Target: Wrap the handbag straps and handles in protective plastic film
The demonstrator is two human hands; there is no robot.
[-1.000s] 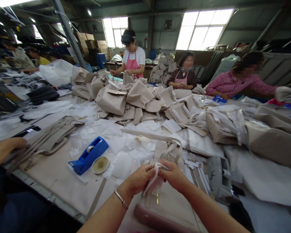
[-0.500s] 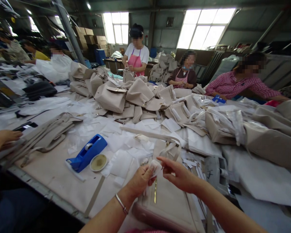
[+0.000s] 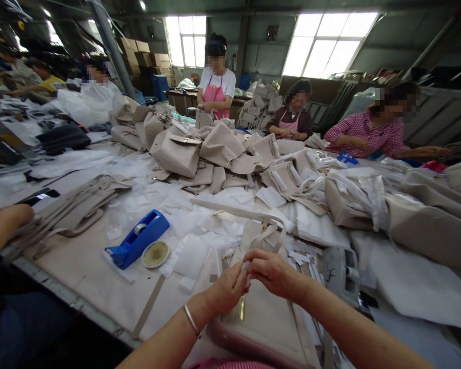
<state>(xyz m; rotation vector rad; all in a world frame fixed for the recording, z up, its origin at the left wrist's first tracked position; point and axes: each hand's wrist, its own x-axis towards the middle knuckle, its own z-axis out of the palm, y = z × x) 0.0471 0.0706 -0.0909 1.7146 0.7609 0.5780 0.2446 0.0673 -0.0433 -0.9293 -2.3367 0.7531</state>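
Pinching a small white wrap [image 3: 247, 272], the left hand [image 3: 226, 289] has its thumb and fingers pressed together just above the upper part of a beige bag [image 3: 271, 328]. The right hand [image 3: 272, 274] meets it there, fingers bent in and gripping the same wrap (how much of it they cover is hidden). This bag lies flat on the desk [image 3: 84, 264], a gold-coloured fitting [image 3: 242, 309] on its face; what it holds cannot be told. Just right of the bag stands a grey dispenser [image 3: 338, 277], near loose pale strips. Left of it, a blue tape dispenser [image 3: 138, 241] carries a whitish roll [image 3: 140, 228] in its cradle, with a white-rimmed disc [image 3: 156, 254] beside it. Farther left of the bag, another person's hand [image 3: 13, 220] is near some folded beige pieces [image 3: 84, 205]. Beyond the bag, past scattered white sheets [image 3: 230, 197], a heap of bags [image 3: 176, 156] spreads across the desk, their insides mostly hidden. Well beyond the bag, to the left, stand stacked cardboard boxes [image 3: 160, 60], contents out of sight.
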